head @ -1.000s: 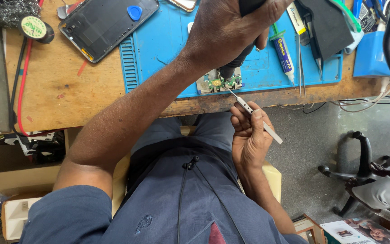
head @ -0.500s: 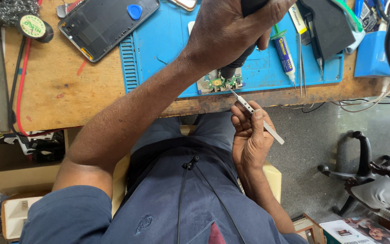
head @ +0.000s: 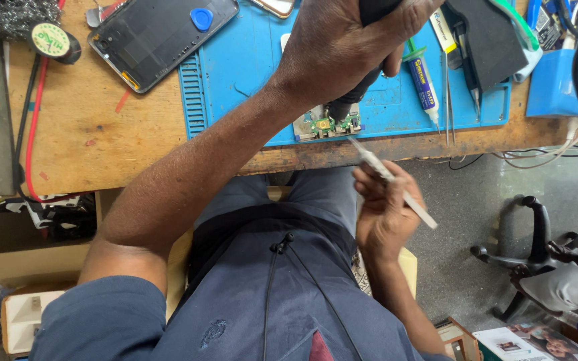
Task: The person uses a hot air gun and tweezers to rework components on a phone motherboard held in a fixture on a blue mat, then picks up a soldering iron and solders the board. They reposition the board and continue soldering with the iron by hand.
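Observation:
My left hand (head: 349, 47) reaches over the blue work mat (head: 249, 60), shut around a black tool handle whose dark tip (head: 349, 103) points down at a small green circuit board (head: 322, 125). The board lies at the mat's near edge. My right hand (head: 382, 220) sits below the table edge and pinches silver tweezers (head: 409, 204). Their tip rests just right of the board.
A dark phone back (head: 158, 37) with a blue pick (head: 201, 18) lies at the mat's upper left. A blue-labelled syringe tube (head: 423, 83), thin tools, a black pouch (head: 486, 40) and a blue box (head: 560, 83) sit right. A red cable (head: 31, 127) crosses the wooden table; a chair base (head: 530, 247) stands on the floor.
My right hand with the tweezers has drifted slightly down and to the right. My left hand and the tool stay over the board.

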A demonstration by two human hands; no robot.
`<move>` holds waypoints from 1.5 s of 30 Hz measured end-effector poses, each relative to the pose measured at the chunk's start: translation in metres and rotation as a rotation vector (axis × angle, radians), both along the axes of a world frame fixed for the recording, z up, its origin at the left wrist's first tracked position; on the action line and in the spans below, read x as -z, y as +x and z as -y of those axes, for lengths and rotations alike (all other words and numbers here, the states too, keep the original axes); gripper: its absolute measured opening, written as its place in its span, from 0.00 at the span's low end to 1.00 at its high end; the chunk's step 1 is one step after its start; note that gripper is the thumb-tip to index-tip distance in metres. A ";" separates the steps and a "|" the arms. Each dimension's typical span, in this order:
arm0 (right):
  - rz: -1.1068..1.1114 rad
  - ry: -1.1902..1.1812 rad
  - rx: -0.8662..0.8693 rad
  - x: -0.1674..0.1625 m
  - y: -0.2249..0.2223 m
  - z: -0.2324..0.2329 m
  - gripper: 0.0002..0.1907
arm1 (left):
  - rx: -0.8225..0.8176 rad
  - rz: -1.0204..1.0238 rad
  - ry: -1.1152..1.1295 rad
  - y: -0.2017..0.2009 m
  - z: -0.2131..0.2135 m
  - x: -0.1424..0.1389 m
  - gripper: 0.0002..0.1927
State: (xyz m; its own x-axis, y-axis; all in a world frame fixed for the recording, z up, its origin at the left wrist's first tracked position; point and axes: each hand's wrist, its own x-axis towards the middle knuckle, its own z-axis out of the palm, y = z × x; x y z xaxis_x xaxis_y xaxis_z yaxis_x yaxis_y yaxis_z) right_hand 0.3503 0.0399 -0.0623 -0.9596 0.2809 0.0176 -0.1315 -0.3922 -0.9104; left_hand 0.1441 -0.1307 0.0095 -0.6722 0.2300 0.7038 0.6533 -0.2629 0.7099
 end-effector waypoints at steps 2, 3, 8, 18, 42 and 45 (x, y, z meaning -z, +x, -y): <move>-0.083 0.078 -0.020 -0.008 -0.006 -0.016 0.22 | 0.035 0.037 0.016 0.001 -0.001 -0.002 0.15; -0.081 0.128 -0.018 -0.014 -0.012 -0.026 0.21 | 0.028 0.036 0.018 0.003 -0.001 -0.002 0.16; -0.145 0.420 -0.176 -0.049 -0.052 -0.052 0.18 | -0.036 0.015 -0.012 0.002 0.001 -0.005 0.17; -0.137 0.744 -0.442 -0.097 -0.089 -0.031 0.06 | -0.017 0.011 0.022 -0.001 0.001 0.002 0.16; -0.134 0.856 -0.612 -0.108 -0.095 -0.027 0.08 | -0.045 -0.011 0.009 0.000 0.002 -0.002 0.15; -0.135 0.824 -0.630 -0.107 -0.097 -0.028 0.08 | -0.058 -0.013 0.009 0.000 0.001 -0.004 0.16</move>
State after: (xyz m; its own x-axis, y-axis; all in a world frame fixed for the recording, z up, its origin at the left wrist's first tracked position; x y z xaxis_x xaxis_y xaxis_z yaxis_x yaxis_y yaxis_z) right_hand 0.2531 0.0678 0.0451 -0.9041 -0.4168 0.0942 -0.2390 0.3105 -0.9200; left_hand 0.1444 -0.1314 0.0139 -0.6753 0.1840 0.7142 0.6766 -0.2307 0.6992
